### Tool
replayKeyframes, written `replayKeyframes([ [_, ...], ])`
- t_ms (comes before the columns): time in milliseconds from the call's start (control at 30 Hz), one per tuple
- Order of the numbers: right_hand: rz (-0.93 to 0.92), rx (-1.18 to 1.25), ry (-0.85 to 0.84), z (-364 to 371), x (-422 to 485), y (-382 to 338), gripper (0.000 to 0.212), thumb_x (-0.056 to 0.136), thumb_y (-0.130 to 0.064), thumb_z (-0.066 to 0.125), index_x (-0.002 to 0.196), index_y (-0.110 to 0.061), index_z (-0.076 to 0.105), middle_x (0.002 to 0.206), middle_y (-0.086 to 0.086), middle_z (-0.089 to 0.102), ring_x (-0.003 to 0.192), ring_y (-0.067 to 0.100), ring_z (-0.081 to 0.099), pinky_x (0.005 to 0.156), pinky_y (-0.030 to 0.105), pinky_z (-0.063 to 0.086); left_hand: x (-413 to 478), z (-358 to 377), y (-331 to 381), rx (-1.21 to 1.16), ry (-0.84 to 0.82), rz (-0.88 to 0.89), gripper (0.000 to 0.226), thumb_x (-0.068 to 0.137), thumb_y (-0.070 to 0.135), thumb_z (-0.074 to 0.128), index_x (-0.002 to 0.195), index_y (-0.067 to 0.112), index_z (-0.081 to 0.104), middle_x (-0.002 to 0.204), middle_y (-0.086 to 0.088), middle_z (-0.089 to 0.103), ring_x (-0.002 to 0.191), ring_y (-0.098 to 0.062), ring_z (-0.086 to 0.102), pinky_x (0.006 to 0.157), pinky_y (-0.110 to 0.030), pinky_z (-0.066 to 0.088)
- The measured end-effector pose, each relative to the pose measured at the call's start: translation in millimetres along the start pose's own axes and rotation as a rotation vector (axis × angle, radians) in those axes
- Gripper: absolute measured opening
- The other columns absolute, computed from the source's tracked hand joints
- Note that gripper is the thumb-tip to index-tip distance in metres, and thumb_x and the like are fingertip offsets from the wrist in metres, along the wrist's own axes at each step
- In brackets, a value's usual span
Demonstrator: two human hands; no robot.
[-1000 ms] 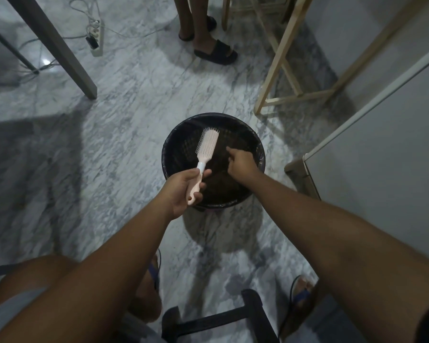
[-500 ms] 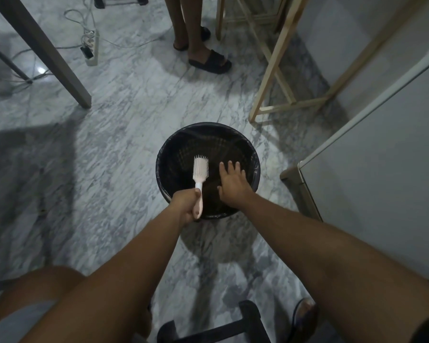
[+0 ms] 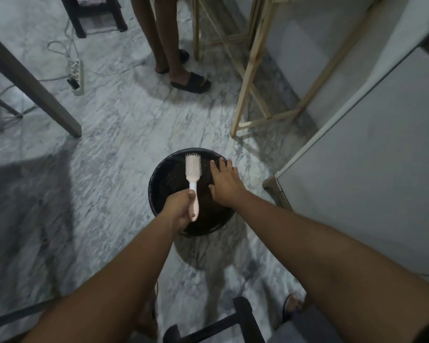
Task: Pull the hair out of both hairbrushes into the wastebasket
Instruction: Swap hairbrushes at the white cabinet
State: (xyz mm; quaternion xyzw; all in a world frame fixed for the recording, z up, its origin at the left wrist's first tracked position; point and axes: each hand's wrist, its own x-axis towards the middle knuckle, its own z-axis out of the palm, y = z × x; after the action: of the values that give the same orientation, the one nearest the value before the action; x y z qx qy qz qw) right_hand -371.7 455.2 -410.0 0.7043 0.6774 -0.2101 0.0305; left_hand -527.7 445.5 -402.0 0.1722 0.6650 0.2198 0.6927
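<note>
A round black wastebasket [image 3: 159, 191] stands on the marble floor below me. My left hand [image 3: 180, 209] grips the handle of a pale pink hairbrush [image 3: 193, 170], held over the basket with the bristles facing up. I see no hair on its bristles. My right hand [image 3: 224, 183] hovers flat over the right side of the basket, fingers spread, holding nothing. Only one hairbrush is in view.
Another person's legs in black slippers [image 3: 191, 82] stand beyond the basket. A wooden frame [image 3: 248, 78] is at the back right, a grey cabinet [image 3: 357, 169] to the right, a dark table leg [image 3: 35, 92] and a power strip [image 3: 76, 76] at the left. A black stool [image 3: 233, 328] is near my feet.
My right hand went from pinched fingers over the basket to flat with fingers spread. The brush turned from tilted right to pointing straight away. The view shifted, so the basket sits lower in frame.
</note>
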Motion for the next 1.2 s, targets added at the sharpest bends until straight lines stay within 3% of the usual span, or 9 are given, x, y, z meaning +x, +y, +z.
replayKeyframes([
  [100, 0.016, 0.03, 0.071, -59.6, -20.1, 4.1, 0.079, 0.096, -0.028, 0.055, 0.156, -0.007, 0.009, 0.162, 0.024, 0.008, 0.15, 0.046, 0.002, 0.122, 0.055, 0.012, -45.7, 23.3, 40.7, 0.056, -0.048, 0.046, 0.023, 0.1, 0.016, 0.054, 0.118, 0.006, 0.064, 0.108, -0.017, 0.066, 0.092, -0.029, 0.062, 0.073, -0.039, 0.052],
  [233, 0.079, 0.1, 0.196, -153.9, -49.9, 20.1, 0.077, 0.095, -0.028, 0.056, 0.156, -0.01, 0.013, 0.163, 0.021, 0.01, 0.15, 0.045, 0.003, 0.122, 0.055, 0.014, -120.8, 66.8, 100.2, 0.15, -0.143, 0.119, 0.024, 0.101, 0.015, 0.051, 0.12, 0.004, 0.06, 0.093, -0.013, 0.061, 0.079, -0.025, 0.056, 0.077, -0.038, 0.045],
  [400, 0.205, 0.123, 0.336, -274.9, -108.3, 59.1, 0.078, 0.096, -0.027, 0.054, 0.157, -0.011, 0.009, 0.164, 0.02, 0.006, 0.151, 0.044, -0.001, 0.123, 0.054, 0.009, -213.3, 142.5, 162.6, 0.258, -0.279, 0.218, 0.038, 0.102, 0.011, 0.047, 0.137, -0.005, 0.049, 0.074, -0.008, 0.047, 0.057, -0.021, 0.042, 0.05, -0.033, 0.037],
  [467, 0.254, 0.117, 0.409, -316.9, -138.2, 79.6, 0.078, 0.095, -0.026, 0.055, 0.156, -0.01, 0.011, 0.163, 0.02, 0.009, 0.15, 0.044, 0.003, 0.123, 0.053, 0.013, -247.3, 177.8, 178.7, 0.285, -0.332, 0.265, 0.039, 0.102, 0.012, 0.047, 0.139, -0.003, 0.047, 0.078, -0.009, 0.05, 0.059, -0.02, 0.044, 0.049, -0.032, 0.039],
  [567, 0.348, 0.089, 0.511, -367.0, -191.5, 116.1, 0.075, 0.095, -0.029, 0.055, 0.155, -0.007, 0.015, 0.161, 0.023, 0.014, 0.149, 0.047, 0.007, 0.121, 0.054, 0.017, -293.8, 234.6, 183.0, 0.316, -0.445, 0.268, 0.035, 0.103, 0.015, 0.047, 0.136, 0.003, 0.051, 0.094, -0.009, 0.055, 0.075, -0.02, 0.051, 0.062, -0.033, 0.042],
  [733, 0.596, 0.109, 0.561, -400.4, -290.4, 191.5, 0.074, 0.097, -0.03, 0.051, 0.155, -0.007, 0.011, 0.162, 0.023, 0.009, 0.149, 0.047, 0.003, 0.121, 0.054, 0.012, -366.1, 330.2, 149.0, 0.448, -0.615, 0.257, 0.024, 0.104, 0.013, 0.048, 0.124, 0.004, 0.055, 0.09, -0.01, 0.053, 0.073, -0.021, 0.049, 0.06, -0.034, 0.041],
  [967, 0.92, 0.148, 0.56, -380.0, -427.5, 272.7, 0.072, 0.098, -0.029, 0.049, 0.155, -0.008, 0.011, 0.162, 0.022, 0.008, 0.149, 0.046, 0.0, 0.121, 0.054, 0.011, -432.2, 421.7, 55.7, 0.697, -0.831, 0.233, 0.025, 0.104, 0.013, 0.049, 0.124, 0.0, 0.057, 0.091, -0.012, 0.056, 0.071, -0.025, 0.051, 0.061, -0.039, 0.045],
  [1067, 1.044, 0.167, 0.575, -363.9, -480.5, 298.5, 0.068, 0.096, -0.022, 0.048, 0.154, -0.007, 0.015, 0.16, 0.024, 0.012, 0.148, 0.048, 0.005, 0.12, 0.055, 0.015, -455.7, 448.4, 12.9, 0.811, -0.893, 0.219, 0.016, 0.104, 0.011, 0.049, 0.105, 0.001, 0.061, 0.087, -0.012, 0.053, 0.066, -0.025, 0.047, 0.058, -0.036, 0.041],
  [1200, 1.19, 0.201, 0.592, -346.9, -534.1, 317.3, 0.066, 0.096, -0.02, 0.045, 0.154, -0.007, 0.015, 0.159, 0.025, 0.014, 0.147, 0.048, 0.009, 0.12, 0.054, 0.018, -477.7, 475.0, -38.4, 0.961, -0.951, 0.231, 0.023, 0.101, 0.008, 0.05, 0.08, 0.006, 0.057, 0.089, -0.015, 0.05, 0.07, -0.025, 0.046, 0.064, -0.037, 0.037],
])
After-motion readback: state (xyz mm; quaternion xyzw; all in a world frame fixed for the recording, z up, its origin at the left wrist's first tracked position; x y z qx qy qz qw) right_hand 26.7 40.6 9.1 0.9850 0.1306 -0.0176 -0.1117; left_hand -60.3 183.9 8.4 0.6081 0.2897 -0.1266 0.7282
